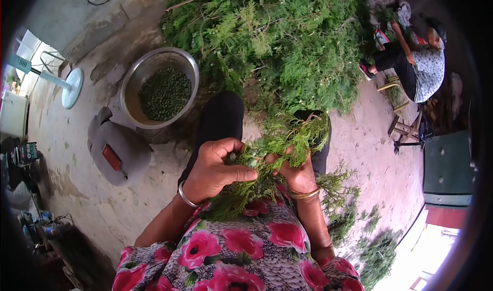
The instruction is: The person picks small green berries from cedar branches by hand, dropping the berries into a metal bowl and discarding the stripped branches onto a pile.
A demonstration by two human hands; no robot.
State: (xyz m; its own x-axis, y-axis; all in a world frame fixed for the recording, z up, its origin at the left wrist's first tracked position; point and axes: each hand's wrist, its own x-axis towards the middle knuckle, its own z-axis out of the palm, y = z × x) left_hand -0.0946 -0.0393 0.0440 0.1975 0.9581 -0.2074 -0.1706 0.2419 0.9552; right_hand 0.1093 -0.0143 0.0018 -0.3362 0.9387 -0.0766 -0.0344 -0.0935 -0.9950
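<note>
My right hand is closed around a leafy evergreen sprig, whose scale-like foliage fans out over my lap. On the left, my left hand has its fingers curled at the same sprig, thumb and forefinger beside small pale-green cones. Its other fingers are partly hidden behind the palm. A wide metal basin stands on the floor ahead to the left. Inside it lies a heap of small round green cones. Straight ahead rises a big pile of cut evergreen branches.
A grey covered object bearing a red phone-like case sits left of my knee. Further left stands a pale-blue fan. A person sits at the right beyond a wooden stool. Loose sprigs litter the right floor.
</note>
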